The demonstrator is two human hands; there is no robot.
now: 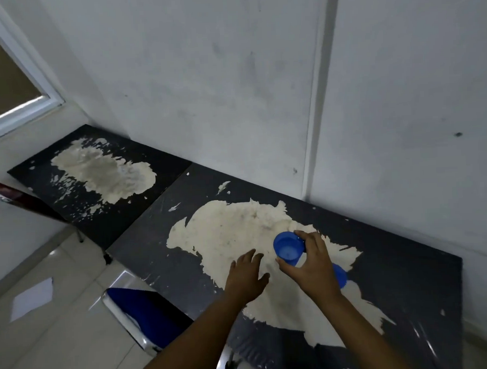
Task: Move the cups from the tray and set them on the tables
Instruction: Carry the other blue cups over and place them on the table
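Note:
My right hand (313, 265) grips a blue plastic cup (288, 248) by its rim and side, its mouth facing up, just over the worn pale patch of the near black table (408, 274). A second blue cup (340, 275) peeks out behind my right wrist on the same table, mostly hidden. My left hand (247, 276) hovers flat beside the held cup with fingers spread and holds nothing. No tray is in view.
A second black table (41, 176) with a worn pale patch stands farther left against the white wall. A blue-seated chair (147, 308) is tucked at the near table's left edge. A dark red chair (11, 194) and a paper sheet (32, 298) lie left.

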